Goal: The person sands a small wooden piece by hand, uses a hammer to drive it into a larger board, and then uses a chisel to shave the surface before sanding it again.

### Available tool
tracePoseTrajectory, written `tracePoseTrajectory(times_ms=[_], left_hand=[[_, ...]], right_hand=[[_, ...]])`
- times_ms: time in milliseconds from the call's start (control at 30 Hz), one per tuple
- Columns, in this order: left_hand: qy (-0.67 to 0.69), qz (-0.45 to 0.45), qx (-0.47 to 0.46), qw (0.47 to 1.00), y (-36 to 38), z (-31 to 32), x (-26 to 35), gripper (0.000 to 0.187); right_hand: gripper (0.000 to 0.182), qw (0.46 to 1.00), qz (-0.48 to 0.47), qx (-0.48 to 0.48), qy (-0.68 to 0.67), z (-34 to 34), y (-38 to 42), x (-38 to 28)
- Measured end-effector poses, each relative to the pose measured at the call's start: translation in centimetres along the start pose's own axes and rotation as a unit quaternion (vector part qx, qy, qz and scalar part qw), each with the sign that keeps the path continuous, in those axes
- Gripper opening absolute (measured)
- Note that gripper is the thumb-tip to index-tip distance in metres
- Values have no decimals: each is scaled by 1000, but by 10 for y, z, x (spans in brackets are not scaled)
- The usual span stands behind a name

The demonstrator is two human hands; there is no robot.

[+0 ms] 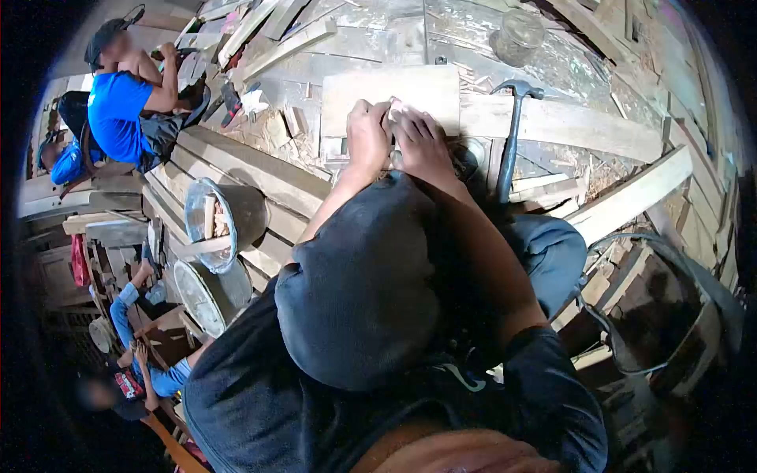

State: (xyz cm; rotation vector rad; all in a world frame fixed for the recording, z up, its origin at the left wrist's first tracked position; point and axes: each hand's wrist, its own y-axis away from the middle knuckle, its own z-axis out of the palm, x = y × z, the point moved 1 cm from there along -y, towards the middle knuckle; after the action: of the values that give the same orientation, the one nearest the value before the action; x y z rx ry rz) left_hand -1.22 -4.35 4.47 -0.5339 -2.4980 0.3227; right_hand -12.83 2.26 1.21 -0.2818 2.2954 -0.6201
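Observation:
My left hand (367,135) and my right hand (421,143) are close together at the near edge of a pale wooden board (426,85). The fingers of both are curled and pressed together around something small, mostly covered by them. A pinkish spot shows between the fingertips, too small to name. Just right of my right hand, a claw hammer (512,138) with a dark handle lies with its head pointing away from me. Behind it a long plank (564,126) runs to the right. My cap hides what is below my wrists.
Left stand a clear bucket (248,209) of wood pieces and a second bucket (197,299). A person in a blue shirt (118,114) sits at upper left, another person (146,370) at lower left. A dark bag of offcuts (654,307) stands at right. A slanting plank (639,193) juts nearby.

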Motion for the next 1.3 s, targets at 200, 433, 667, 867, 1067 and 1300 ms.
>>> tracePoseTrajectory(times_ms=[200, 433, 667, 867, 1067, 1300], left_hand=[[-4, 9, 18, 1000, 14, 7, -17, 21], [-13, -17, 7, 1000, 23, 1, -12, 19], [10, -8, 4, 1000, 24, -3, -9, 20], [-1, 36, 31, 999, 2, -1, 0, 19], [44, -27, -5, 999, 12, 5, -9, 24], [76, -76, -33, 994, 24, 9, -23, 22]], right_hand=[[45, 997, -26, -35, 61, 5, 0, 8], [57, 994, -11, -69, 88, 8, 0, 12], [60, 995, -21, -55, 76, 6, 1, 8], [49, 992, -14, -49, 113, 12, 6, 4], [52, 989, -17, -84, 123, 11, 1, 12], [53, 989, -40, -52, 133, 11, 3, 12]])
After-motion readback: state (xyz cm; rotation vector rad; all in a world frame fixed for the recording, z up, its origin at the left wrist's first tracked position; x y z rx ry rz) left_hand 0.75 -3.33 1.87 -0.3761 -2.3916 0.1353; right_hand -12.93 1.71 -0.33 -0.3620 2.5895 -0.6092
